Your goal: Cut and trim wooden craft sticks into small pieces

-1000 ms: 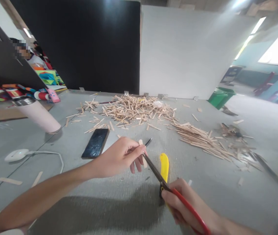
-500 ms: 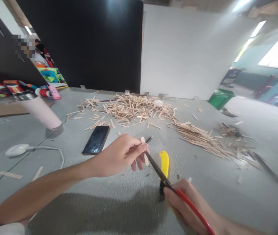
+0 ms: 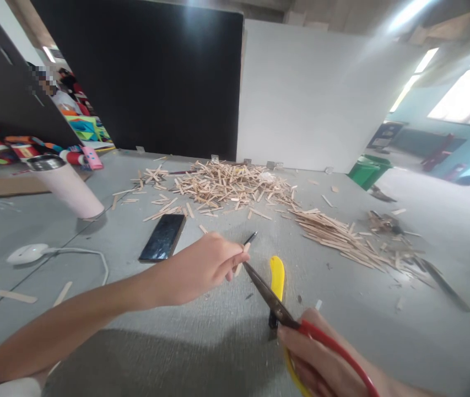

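My left hand (image 3: 201,267) pinches a short wooden stick (image 3: 242,258) at mid-table, its pale end poking out past my fingers. My right hand (image 3: 321,364) grips red-handled scissors (image 3: 274,302) near the front edge. The dark blades point up-left and their tips meet the stick. A yellow-handled tool (image 3: 276,281) lies on the grey table (image 3: 383,331) just behind the blades. A black pen (image 3: 250,238) lies just beyond my left fingers.
A black phone (image 3: 162,237) lies left of my hand. Several wooden sticks are heaped at the back (image 3: 226,184) and in a row at the right (image 3: 342,234). A pink tumbler (image 3: 67,187), a white corded device (image 3: 28,253) and a green bin (image 3: 367,168) stand around.
My left hand has turned the stick, so less of it shows beyond my fingers. The scissors stayed at the stick, and my right hand dropped slightly toward the front edge.
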A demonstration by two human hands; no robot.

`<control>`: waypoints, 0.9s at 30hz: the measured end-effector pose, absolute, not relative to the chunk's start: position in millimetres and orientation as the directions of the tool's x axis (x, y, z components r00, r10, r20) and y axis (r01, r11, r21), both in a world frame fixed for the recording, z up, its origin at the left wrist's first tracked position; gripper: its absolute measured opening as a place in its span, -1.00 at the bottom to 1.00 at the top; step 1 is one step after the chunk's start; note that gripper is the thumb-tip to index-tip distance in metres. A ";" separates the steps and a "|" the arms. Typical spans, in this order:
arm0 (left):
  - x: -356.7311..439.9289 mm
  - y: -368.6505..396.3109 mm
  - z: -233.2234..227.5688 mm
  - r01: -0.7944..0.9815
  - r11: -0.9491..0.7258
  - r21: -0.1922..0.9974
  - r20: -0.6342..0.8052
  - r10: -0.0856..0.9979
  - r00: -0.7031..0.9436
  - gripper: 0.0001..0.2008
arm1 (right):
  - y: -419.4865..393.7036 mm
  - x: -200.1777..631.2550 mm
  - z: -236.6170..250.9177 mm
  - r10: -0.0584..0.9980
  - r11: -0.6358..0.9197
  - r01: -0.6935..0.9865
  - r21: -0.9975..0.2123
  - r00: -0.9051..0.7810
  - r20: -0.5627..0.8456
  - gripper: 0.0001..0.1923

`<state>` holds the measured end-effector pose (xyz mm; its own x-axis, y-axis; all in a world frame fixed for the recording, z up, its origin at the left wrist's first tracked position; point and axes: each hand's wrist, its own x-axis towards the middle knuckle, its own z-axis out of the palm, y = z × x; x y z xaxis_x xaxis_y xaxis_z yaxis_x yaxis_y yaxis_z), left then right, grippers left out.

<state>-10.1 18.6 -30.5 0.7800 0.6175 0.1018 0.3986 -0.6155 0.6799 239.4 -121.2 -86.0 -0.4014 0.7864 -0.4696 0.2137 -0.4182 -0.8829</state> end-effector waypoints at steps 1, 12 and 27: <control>-10.4 18.9 -29.9 0.402 -0.636 0.658 0.105 0.607 0.788 -0.54 | -121.5 240.2 -87.6 0.767 -0.457 0.180 -0.871 -0.415 -0.488 -0.25; -7.5 27.3 -23.3 0.299 -0.360 0.884 0.004 0.644 0.765 -0.51 | -122.7 239.7 -93.2 0.791 -0.555 -0.042 -0.831 -0.336 -0.511 -0.22; -5.3 21.9 -13.1 0.003 -0.116 0.993 0.085 0.745 0.662 -0.69 | -121.3 246.9 -48.1 0.870 -0.238 0.132 -0.962 -0.410 -0.272 -0.42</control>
<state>-5.3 21.9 -13.1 0.6620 0.7446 0.0850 0.0031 -0.1161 0.9932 246.9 -121.3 -48.1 -0.4104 0.8704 -0.2718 0.1323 -0.2381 -0.9622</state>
